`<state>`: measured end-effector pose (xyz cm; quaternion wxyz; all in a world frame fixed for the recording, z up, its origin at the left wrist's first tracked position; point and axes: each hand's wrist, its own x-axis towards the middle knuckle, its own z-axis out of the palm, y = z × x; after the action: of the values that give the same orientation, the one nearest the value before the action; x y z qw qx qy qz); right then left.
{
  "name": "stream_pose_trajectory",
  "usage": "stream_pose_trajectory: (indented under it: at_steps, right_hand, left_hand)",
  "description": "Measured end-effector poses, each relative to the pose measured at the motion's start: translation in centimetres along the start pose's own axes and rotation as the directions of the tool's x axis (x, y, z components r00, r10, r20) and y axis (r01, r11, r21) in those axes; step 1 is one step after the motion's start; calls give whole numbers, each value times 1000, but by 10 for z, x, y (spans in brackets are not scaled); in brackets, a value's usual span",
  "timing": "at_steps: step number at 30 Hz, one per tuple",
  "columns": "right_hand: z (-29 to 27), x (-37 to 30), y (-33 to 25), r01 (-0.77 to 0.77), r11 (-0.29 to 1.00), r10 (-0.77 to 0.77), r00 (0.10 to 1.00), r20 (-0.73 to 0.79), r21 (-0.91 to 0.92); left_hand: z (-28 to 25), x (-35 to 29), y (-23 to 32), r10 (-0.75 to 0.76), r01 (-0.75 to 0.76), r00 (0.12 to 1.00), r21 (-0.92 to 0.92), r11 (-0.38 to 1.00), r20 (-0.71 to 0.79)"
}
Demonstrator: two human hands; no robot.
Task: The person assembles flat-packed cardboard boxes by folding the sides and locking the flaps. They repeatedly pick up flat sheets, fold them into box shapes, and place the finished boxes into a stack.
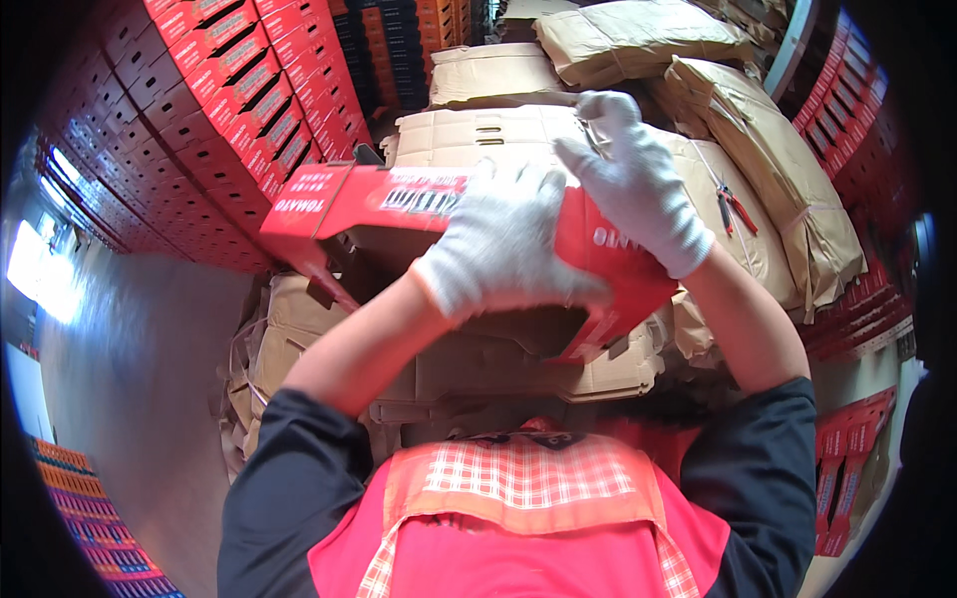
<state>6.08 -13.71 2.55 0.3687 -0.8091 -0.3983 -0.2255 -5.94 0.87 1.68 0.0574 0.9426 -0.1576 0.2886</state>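
A red cardboard tomato tray (384, 189) is tilted in front of me, its brown inside partly showing. My left hand (503, 239), in a white knit glove, holds its near side wall, with the fingers over the wall and the thumb stretched to the right. Above the tray's right corner, my right hand (643, 184) is raised in a matching glove. Its fingers are apart and bent, with nothing visible in them. Beneath the tray lies a stack of flat brown cardboard blanks (498, 130). The left hand is slightly blurred.
Tall stacks of red trays (239, 90) stand at the left. Paper-wrapped bundles (638, 40) lie at the back and right, with red-handled pliers (733, 207) on one. More red trays (847, 80) stand at far right. Colourful stacked trays (95, 518) fill the lower left corner.
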Motion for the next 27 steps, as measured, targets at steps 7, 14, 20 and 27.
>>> stream_pose_trajectory:
  at_steps: [7, 14, 20, 27]
  right_hand:
    - [-46, -19, 9, 49, 992, -27, 983, 180, -119]
    - [-35, -4, 1, 431, 847, -249, 839, 484, -311]
    - [11, 26, 12, 224, 909, -2, 845, 534, -351]
    - [16, 2, -26, 375, 927, -318, 785, 531, 2]
  left_hand:
    - [12, 10, -12, 38, -28, 999, -268, 963, 32]
    - [14, 0, -15, 60, -67, 998, -316, 946, -30]
    - [19, -10, -11, -41, 37, 999, -263, 964, -11]
    - [30, -2, -45, -379, -63, 894, -905, 422, -239]
